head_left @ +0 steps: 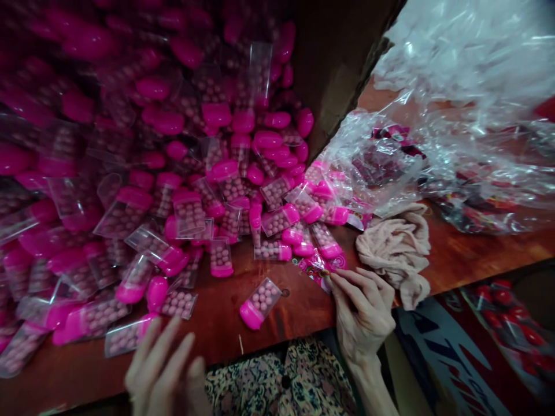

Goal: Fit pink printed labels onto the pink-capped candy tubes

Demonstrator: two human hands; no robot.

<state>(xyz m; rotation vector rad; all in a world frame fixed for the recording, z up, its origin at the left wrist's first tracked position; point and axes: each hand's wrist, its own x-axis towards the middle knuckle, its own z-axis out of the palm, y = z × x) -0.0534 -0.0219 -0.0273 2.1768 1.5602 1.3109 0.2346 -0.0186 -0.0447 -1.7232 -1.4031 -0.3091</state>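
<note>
I have the right hand (364,315) with its fingertips at the pink labels (314,268), though I cannot tell whether they pinch one; the left hand's (162,370) blurred fingers are apart beside heaped pink-capped containers (225,171). Between both hands, one container (261,303) lies on the table (299,315).
</note>
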